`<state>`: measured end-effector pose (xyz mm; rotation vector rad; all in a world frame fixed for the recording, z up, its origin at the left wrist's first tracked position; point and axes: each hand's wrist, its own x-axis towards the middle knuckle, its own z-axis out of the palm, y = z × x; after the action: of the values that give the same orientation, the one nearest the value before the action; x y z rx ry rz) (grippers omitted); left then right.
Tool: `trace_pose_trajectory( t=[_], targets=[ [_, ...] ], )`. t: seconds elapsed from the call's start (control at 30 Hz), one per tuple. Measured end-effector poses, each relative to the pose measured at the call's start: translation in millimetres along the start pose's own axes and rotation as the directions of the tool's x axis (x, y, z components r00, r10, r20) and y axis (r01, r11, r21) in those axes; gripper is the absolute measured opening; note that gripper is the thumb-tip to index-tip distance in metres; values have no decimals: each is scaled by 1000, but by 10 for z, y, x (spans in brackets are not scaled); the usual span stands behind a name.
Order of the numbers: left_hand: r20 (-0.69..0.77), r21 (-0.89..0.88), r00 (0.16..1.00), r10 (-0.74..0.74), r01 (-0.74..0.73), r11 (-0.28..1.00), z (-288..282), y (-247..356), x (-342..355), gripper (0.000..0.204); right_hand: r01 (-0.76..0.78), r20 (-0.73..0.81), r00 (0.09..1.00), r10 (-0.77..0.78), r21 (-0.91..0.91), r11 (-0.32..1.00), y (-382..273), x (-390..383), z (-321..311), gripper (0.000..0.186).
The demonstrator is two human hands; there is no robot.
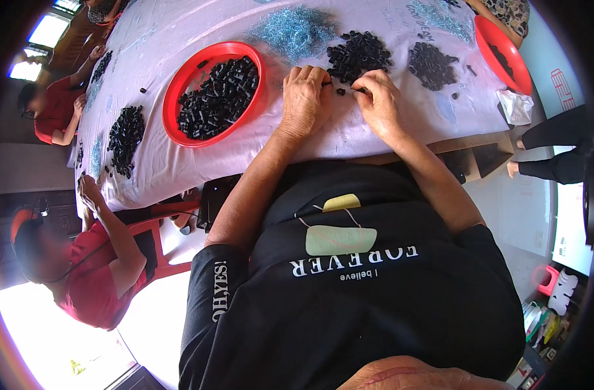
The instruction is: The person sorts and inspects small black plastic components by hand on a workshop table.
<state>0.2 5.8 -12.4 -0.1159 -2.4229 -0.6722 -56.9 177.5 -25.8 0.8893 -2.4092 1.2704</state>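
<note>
Both my hands are over the pink cloth in front of my body, a short gap between them. A small black piece [327, 83] sticks out of the closed fingertips of my left hand [304, 99]. My right hand [379, 101] is pinched too; a thin dark bit shows at its fingertips, too small to name. Between the hands a loose black piece [340, 91] lies on the cloth. Just beyond them is a heap of small black parts [358, 55], with a heap of clear bluish small pieces [293, 32] behind it to the left.
Left of my hands stands a red basin [169, 123] filled with black parts. To the right lie another dark heap [433, 66], a second red basin [519, 73] and a crumpled white bag [515, 107]. Co-workers in red [102, 279] sit along the left table edge.
</note>
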Motion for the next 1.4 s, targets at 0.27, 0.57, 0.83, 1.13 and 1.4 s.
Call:
trace_pose_trajectory(
  t=[0.27,0.57,0.83,1.13,1.4],
  targets=[
    [0,-172,998,-67,66,983,-1,29,15,12,28,2,1000,-28,-19,999,46,11,-10,18],
    [-6,-265,999,-33,30,964,-36,57,31,20,-17,-15,1000,17,17,1000,-10,11,-14,26],
    [6,-329,999,34,-30,944,-41,67,28,19,48,-30,999,-44,129,990,-106,32,-42,22],
    [54,-385,996,75,-49,922,-50,84,18,19,-43,22,999,38,289,956,-44,25,-1,15],
    [29,-336,998,52,-39,941,-50,86,23,14,-4,-55,998,24,333,943,-34,21,38,14]
  ],
)
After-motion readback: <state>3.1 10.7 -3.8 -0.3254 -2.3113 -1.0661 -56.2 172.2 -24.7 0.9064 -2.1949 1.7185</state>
